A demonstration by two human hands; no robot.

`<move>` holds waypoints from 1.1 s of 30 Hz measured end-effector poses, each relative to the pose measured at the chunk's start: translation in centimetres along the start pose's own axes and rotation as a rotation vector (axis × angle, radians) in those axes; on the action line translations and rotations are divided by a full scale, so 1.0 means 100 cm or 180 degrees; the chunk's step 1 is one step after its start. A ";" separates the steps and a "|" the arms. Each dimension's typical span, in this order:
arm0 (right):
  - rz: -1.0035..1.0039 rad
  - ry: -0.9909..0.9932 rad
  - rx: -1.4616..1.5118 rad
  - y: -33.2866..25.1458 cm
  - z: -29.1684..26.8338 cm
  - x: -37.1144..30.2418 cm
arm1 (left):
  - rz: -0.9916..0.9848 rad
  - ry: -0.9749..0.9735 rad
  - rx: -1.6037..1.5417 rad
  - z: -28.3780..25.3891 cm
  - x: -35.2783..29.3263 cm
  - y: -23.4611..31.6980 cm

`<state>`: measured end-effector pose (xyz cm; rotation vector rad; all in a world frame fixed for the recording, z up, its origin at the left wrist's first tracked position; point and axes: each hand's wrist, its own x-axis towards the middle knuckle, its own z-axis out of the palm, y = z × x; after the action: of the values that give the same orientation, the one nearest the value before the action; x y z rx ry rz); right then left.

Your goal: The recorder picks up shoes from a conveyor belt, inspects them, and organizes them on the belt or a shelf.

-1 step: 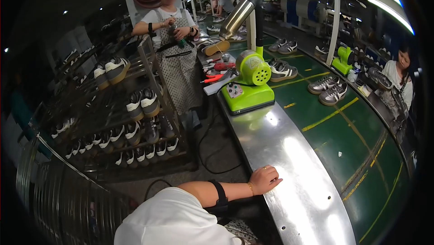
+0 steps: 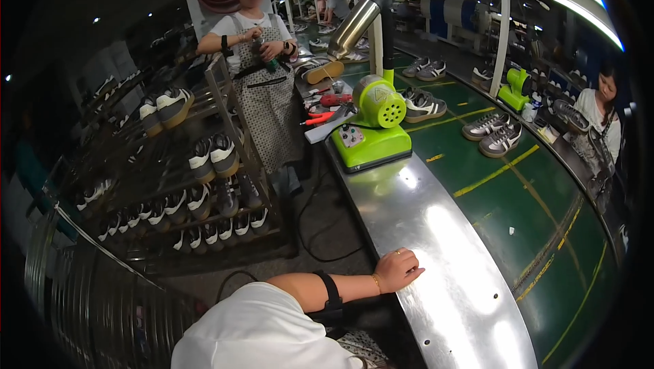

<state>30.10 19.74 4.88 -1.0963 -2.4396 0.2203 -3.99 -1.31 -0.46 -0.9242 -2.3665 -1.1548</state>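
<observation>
My left hand (image 2: 398, 268) rests palm down on the near edge of the long polished steel bench (image 2: 436, 233), fingers loosely curled and holding nothing. It wears a ring and a thin bracelet, and a black band sits at the elbow. My white-sleeved shoulder (image 2: 259, 335) fills the lower edge. My right hand is out of view. A bright green machine (image 2: 371, 124) with a round vented head stands further along the bench, well away from my hand.
A green conveyor belt (image 2: 545, 212) with yellow lines carries pairs of grey-and-white sneakers (image 2: 492, 131). A metal rack (image 2: 197, 185) of sneakers stands left. A person in an apron (image 2: 262, 90) stands behind the machine; another person (image 2: 603, 117) works at right. A silver duct (image 2: 357, 18) hangs overhead.
</observation>
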 end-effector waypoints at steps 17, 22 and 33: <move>0.0051 -0.0079 -0.0013 -0.008 0.010 0.010 | 0.0149 0.0016 0.0073 0.000 0.007 -0.008; 0.0074 -0.0074 -0.0140 -0.009 0.008 0.011 | 0.0179 0.0029 0.0096 0.001 0.007 -0.011; 0.0300 0.0169 0.0413 0.005 0.038 0.006 | 0.0250 0.0008 0.0153 0.006 0.011 -0.019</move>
<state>28.30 20.73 1.55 -1.1457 -2.2947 0.3695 -6.12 -1.20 -1.27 -0.9893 -2.3234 -1.0643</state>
